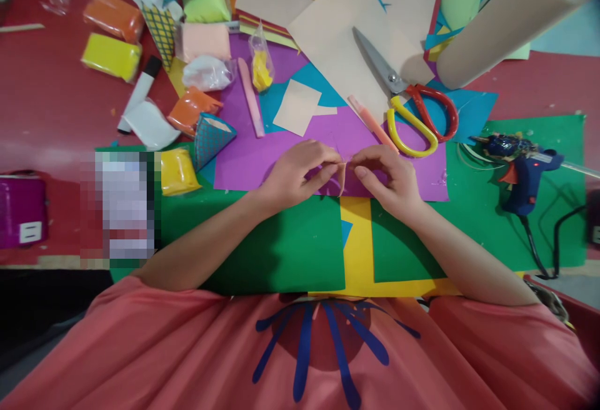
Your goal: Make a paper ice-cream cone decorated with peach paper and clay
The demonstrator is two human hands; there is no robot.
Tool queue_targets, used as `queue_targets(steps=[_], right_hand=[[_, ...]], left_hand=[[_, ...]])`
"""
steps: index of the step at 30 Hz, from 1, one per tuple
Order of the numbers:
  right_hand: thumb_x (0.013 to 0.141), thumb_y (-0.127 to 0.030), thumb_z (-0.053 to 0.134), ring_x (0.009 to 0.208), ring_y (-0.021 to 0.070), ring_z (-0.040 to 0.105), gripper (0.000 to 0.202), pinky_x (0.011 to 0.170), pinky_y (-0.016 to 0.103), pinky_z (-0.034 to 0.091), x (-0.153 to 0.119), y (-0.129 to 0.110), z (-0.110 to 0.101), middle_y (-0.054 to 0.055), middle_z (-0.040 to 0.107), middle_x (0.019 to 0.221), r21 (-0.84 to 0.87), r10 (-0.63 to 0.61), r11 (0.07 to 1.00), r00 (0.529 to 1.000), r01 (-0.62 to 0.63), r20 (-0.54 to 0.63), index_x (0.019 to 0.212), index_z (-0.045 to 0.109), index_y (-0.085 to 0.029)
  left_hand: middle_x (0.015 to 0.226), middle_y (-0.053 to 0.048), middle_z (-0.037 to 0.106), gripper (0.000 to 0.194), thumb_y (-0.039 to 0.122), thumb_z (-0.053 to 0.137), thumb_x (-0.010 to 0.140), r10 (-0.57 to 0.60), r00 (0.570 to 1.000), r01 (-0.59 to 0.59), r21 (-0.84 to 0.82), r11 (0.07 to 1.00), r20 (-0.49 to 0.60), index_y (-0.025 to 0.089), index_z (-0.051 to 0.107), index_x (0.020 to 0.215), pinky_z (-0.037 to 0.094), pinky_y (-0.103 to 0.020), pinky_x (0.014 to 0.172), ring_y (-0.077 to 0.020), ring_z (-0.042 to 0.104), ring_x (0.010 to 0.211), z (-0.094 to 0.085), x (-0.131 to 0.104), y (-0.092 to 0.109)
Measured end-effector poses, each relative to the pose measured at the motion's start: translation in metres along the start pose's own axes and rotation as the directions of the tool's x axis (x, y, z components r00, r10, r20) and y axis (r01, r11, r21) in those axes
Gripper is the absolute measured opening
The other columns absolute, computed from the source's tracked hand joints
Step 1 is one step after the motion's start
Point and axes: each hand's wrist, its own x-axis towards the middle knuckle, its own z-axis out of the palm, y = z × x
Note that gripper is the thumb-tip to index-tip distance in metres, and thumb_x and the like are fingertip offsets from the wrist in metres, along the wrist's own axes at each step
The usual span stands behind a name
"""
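Indoor light is moderate and diffuse, dimmer at the near left. Soft shadows lie on the green sheet (281, 254) beside the left forearm (210, 235) and around the glue gun (529, 182). The wrapped yellow packet (111, 57) at far left catches glints. Wide-angle distortion stretches the pale roll (497, 22) at far right, where the corner darkens. A pixelated block (126, 207) hides detail at left; the thin strip (342, 179) looks slightly soft.

1 head cam, looking fwd & down over wearer's shirt (201, 347) onto table (28, 79), fairly nr.
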Motion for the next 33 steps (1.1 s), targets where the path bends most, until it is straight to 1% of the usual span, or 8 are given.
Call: queue_targets(steps=[3, 6, 10, 14, 19, 23, 29, 33], right_hand=[[0.095, -0.027, 0.059, 0.075, 0.0131, 0.07, 0.009, 0.064, 0.024, 0.058, -0.001, 0.0, 0.002, 0.003, 0.074, 0.088, -0.018, -0.013, 1.0, 0.999, 0.012, -0.053, 0.098, 0.065, -0.02], [0.092, -0.024, 0.065, 0.07, 0.0119, 0.068, 0.007, 0.061, 0.022, 0.057, 0.0, 0.002, 0.002, 0.002, 0.073, 0.085, -0.043, -0.099, 0.994, 0.995, 0.098, -0.023, 0.096, 0.065, -0.019], [0.092, -0.019, 0.065, 0.082, 0.0156, 0.072, 0.004, 0.072, 0.026, 0.059, 0.0, 0.006, 0.002, 0.005, 0.075, 0.091, -0.133, -0.223, 0.966, 0.975, 0.223, 0.015, 0.095, 0.067, -0.018], [0.093, -0.016, 0.061, 0.084, 0.0163, 0.073, 0.006, 0.073, 0.027, 0.06, 0.0, 0.004, 0.003, 0.004, 0.076, 0.089, -0.165, -0.247, 0.957, 0.969, 0.24, -0.025, 0.092, 0.066, -0.02], [0.093, -0.017, 0.062, 0.075, 0.0135, 0.072, 0.006, 0.067, 0.023, 0.058, -0.002, -0.005, 0.008, 0.003, 0.076, 0.085, -0.153, -0.208, 0.969, 0.974, 0.193, -0.086, 0.089, 0.065, -0.02], [0.096, -0.019, 0.06, 0.083, 0.0164, 0.074, 0.006, 0.073, 0.027, 0.06, -0.005, -0.008, 0.008, 0.005, 0.076, 0.088, -0.176, -0.25, 0.954, 0.968, 0.242, -0.021, 0.093, 0.065, -0.019], [0.099, -0.018, 0.053, 0.088, 0.0169, 0.073, 0.012, 0.075, 0.03, 0.06, -0.006, -0.004, 0.007, 0.005, 0.076, 0.092, -0.109, -0.417, 0.899, 0.906, 0.424, 0.077, 0.1, 0.065, -0.021], [0.097, -0.025, 0.061, 0.068, 0.0119, 0.064, 0.012, 0.062, 0.024, 0.052, -0.004, -0.01, 0.008, 0.002, 0.069, 0.078, -0.098, -0.237, 0.967, 0.972, 0.237, 0.011, 0.087, 0.062, -0.019]], left_hand=[[0.089, -0.004, 0.073, 0.033, 0.04, 0.038, 0.105, 0.061, 0.998, -0.062, 0.092, 0.994, 0.012, 0.02, 0.064, 0.099, 0.049, -0.028, 0.076, -0.014, 0.066, 0.083, 0.001, 0.001, -0.002], [0.09, -0.004, 0.073, 0.039, 0.045, 0.037, 0.105, 0.088, 0.994, -0.097, 0.148, 0.984, 0.07, 0.019, 0.066, 0.1, 0.05, -0.027, 0.076, -0.0148, 0.068, 0.086, 0.003, 0.0, -0.006], [0.093, -0.005, 0.073, 0.045, 0.048, 0.032, 0.105, 0.058, 0.99, -0.081, 0.187, 0.979, 0.125, 0.019, 0.065, 0.106, 0.051, -0.029, 0.079, -0.016, 0.068, 0.091, 0.005, -0.003, -0.006], [0.115, -0.01, 0.07, 0.044, 0.057, 0.046, 0.099, 0.0, 1.0, -0.004, 0.175, 0.984, 0.023, 0.02, 0.06, 0.117, 0.052, -0.036, 0.095, -0.021, 0.066, 0.11, 0.005, -0.006, -0.001], [0.14, -0.016, 0.058, 0.075, 0.069, 0.061, 0.085, -0.064, 0.997, 0.059, 0.103, 0.993, 0.049, 0.02, 0.045, 0.14, 0.046, -0.046, 0.11, -0.0297, 0.055, 0.133, 0.013, -0.008, 0.002], [0.129, -0.011, 0.065, 0.059, 0.051, 0.065, 0.088, -0.139, 0.978, 0.131, 0.065, 0.989, 0.152, 0.019, 0.048, 0.134, 0.053, -0.036, 0.098, -0.0242, 0.064, 0.119, 0.014, -0.007, 0.005], [0.087, -0.002, 0.071, 0.013, 0.028, 0.063, 0.086, -0.192, 0.921, 0.172, 0.091, 0.981, 0.339, 0.019, 0.061, 0.095, 0.05, -0.026, 0.072, -0.0162, 0.067, 0.081, 0.007, -0.001, 0.011], [0.074, -0.001, 0.067, 0.015, 0.03, 0.057, 0.091, -0.18, 0.946, 0.125, 0.21, 0.97, 0.271, 0.019, 0.058, 0.082, 0.043, -0.026, 0.062, -0.0146, 0.062, 0.068, 0.006, -0.003, 0.01]])
